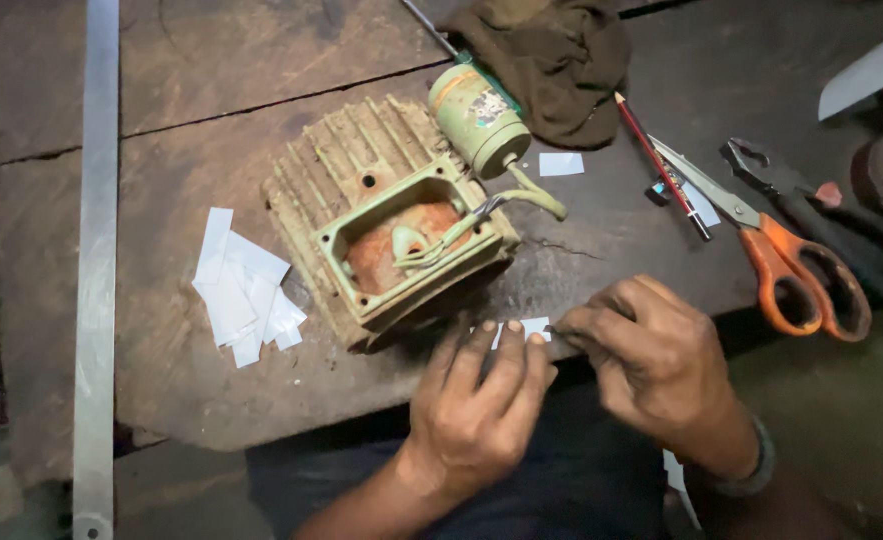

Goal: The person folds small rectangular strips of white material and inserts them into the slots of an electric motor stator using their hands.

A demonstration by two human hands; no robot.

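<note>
My left hand (pixel 481 405) and my right hand (pixel 651 355) meet at the near edge of a dark wooden bench (pixel 211 110). Between their fingertips they hold a small white slip of paper (pixel 533 327). My right hand's fingers also pinch something thin and dark at the slip; what it is I cannot tell. Just beyond my hands lies a green ribbed motor housing (pixel 391 220) with an open rectangular box showing rusty metal and pale green wires. A green cylinder (pixel 478 120) lies against its far side.
Several cut white paper strips (pixel 241 290) lie left of the housing. Orange-handled scissors (pixel 781 250), a red pencil (pixel 656 160), dark pliers (pixel 776 180) and a brown rag (pixel 556 55) lie to the right and behind. A long metal ruler (pixel 96 250) runs down the left.
</note>
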